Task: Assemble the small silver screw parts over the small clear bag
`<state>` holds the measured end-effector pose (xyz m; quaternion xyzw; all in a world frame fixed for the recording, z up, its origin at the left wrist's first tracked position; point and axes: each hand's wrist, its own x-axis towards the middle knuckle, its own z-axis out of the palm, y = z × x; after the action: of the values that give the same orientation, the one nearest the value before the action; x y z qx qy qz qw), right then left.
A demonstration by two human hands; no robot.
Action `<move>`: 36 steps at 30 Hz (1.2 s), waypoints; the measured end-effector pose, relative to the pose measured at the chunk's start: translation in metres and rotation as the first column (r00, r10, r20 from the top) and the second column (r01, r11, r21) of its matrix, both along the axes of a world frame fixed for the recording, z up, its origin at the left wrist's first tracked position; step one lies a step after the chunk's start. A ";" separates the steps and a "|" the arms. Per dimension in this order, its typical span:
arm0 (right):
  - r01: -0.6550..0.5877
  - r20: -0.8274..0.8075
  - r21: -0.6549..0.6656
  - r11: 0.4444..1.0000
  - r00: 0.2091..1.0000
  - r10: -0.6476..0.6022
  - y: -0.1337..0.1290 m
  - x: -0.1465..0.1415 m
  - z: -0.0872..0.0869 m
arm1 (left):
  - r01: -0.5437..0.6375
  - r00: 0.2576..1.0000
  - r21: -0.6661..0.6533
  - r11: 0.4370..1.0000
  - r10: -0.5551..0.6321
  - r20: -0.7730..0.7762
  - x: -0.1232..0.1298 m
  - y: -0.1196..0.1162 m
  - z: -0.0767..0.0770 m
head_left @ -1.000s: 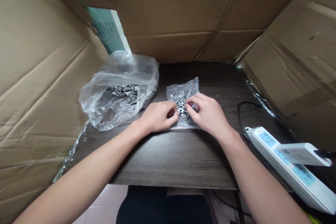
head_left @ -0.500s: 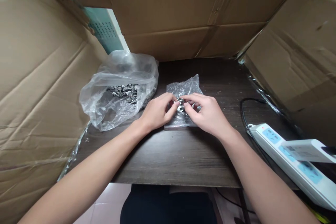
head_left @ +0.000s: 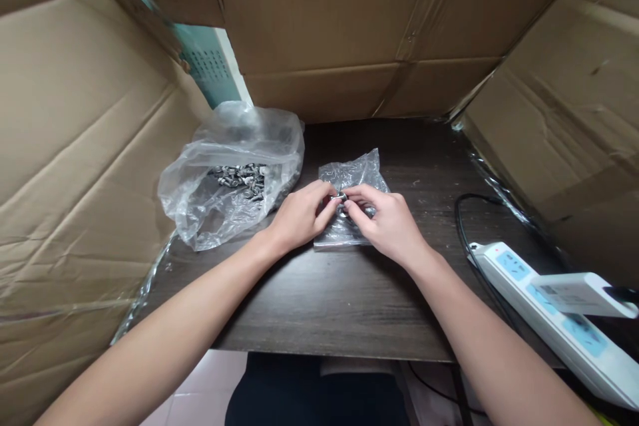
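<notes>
My left hand [head_left: 301, 216] and my right hand [head_left: 387, 219] meet fingertip to fingertip over a small clear plastic bag [head_left: 352, 173] on the dark table. Between them is a small metal part [head_left: 339, 198], pinched by the fingers of both hands. Other shiny metal pieces lie just below it, partly hidden by my fingers. To the left stands a large, open clear plastic bag [head_left: 200, 216] with many metal screws [head_left: 244, 180] inside.
Cardboard walls [head_left: 369, 93] enclose the dark table [head_left: 319, 306] at the back and both sides. A white power strip [head_left: 544, 326] with a plugged-in white adapter and a black cable [head_left: 459, 219] lies at the right.
My right fingers have drawn in closer to my left fingertips, and the metal part between them has turned. The whole view has shifted slightly.
</notes>
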<state>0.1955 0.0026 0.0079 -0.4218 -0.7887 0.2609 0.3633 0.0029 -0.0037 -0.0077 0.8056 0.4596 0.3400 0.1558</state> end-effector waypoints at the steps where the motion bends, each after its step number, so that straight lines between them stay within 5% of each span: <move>1: -0.002 0.000 0.002 1.000 1.000 0.002 0.000 0.000 -0.001 | 0.001 1.000 0.002 1.000 -0.001 0.001 0.000 0.000 0.000; 9: -0.006 0.040 0.037 0.999 0.999 0.004 -0.003 -0.002 0.001 | 0.000 1.000 -0.024 1.000 -0.001 -0.023 -0.001 -0.001 0.001; 19: 0.134 0.117 0.123 0.983 0.982 -0.149 0.003 0.009 0.006 | -0.108 0.994 -0.007 0.994 0.108 0.014 0.000 0.002 0.000; 26: 0.098 0.334 0.153 0.983 0.931 -0.144 0.000 0.002 -0.004 | -0.062 0.998 -0.003 0.998 0.062 0.024 0.001 -0.001 0.001; 36: 0.134 0.341 0.177 0.975 0.921 -0.189 0.004 0.002 -0.013 | -0.010 0.999 -0.088 0.996 0.007 -0.041 0.000 -0.001 0.003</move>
<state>0.1977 0.0063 -0.0056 -0.4973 -0.8211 0.0894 0.2655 0.0027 -0.0049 -0.0045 0.8028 0.4805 0.3037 0.1802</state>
